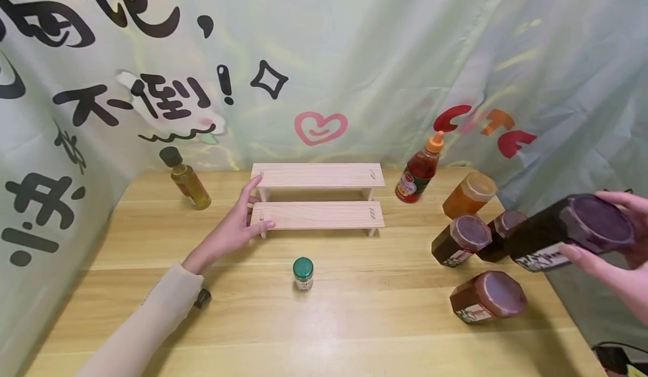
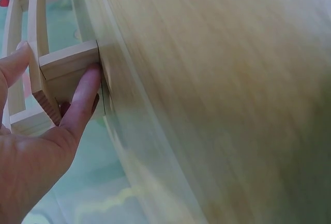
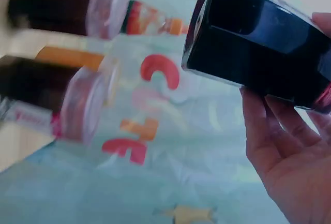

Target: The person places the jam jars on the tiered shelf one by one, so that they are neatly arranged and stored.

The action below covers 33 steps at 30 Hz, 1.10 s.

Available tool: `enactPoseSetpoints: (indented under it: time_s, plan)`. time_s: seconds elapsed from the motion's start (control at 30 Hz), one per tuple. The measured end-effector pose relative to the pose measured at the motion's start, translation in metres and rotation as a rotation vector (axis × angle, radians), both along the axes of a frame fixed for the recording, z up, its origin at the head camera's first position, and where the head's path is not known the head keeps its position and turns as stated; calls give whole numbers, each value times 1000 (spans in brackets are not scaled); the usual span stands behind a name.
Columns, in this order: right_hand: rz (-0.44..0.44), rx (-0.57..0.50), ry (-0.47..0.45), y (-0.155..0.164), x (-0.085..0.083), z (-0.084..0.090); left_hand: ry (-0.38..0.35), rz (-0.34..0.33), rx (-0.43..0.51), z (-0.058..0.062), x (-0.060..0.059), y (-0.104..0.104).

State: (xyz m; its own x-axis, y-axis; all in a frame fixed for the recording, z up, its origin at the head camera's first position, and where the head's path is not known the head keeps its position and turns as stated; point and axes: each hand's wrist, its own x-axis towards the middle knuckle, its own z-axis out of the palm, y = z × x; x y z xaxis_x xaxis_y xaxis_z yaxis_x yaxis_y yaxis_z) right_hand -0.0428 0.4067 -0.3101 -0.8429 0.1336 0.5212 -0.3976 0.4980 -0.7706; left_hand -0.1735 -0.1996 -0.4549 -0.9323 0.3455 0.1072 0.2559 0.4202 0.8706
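My left hand [image 1: 238, 222] holds the left end of a two-step wooden rack [image 1: 319, 215], its thumb at the lower step and a finger reaching the upper one. In the left wrist view, thumb and finger span the rack's end [image 2: 70, 58]. Off the table at the right, my right hand [image 1: 628, 253] grips a dark, faceted jar [image 1: 552, 230] with a pale label, tilted. The right wrist view shows fingers curled round this jar [image 3: 258, 43]. Below and beside it stand two other dark jars [image 1: 458, 242].
A reddish-brown jar [image 1: 486, 298] stands at front right; an amber jar [image 1: 468, 194] and a red sauce bottle [image 1: 419, 169] stand behind. A green-capped shaker [image 1: 303, 273] is before the rack. An oil bottle [image 1: 187, 180] stands back left, and a small black object [image 1: 202, 298] beside the left sleeve.
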Motion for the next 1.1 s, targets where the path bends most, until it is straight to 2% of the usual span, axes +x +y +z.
enactPoseSetpoints:
  time_s: [0.13, 0.23, 0.37, 0.57, 0.77, 1.1]
  plan:
    - [63, -37, 10, -22, -15, 13, -2, 5, 3, 2, 1, -1]
    - [26, 91, -49, -39, -23, 23, -7, 3, 8, 2, 1, -2]
    - [37, 167, -133, -57, -35, 29, -8, 7, 5, 3, 1, -3]
    - [123, 212, -165, -83, -59, 31, 18, 4, -22, 3, -1, -4]
    - [225, 273, -137, -113, -81, 30, 44, 2, -55, 3, -2, -4]
    - [386, 232, -165, -169, -115, 23, 33, -3, -59, 3, 0, -4]
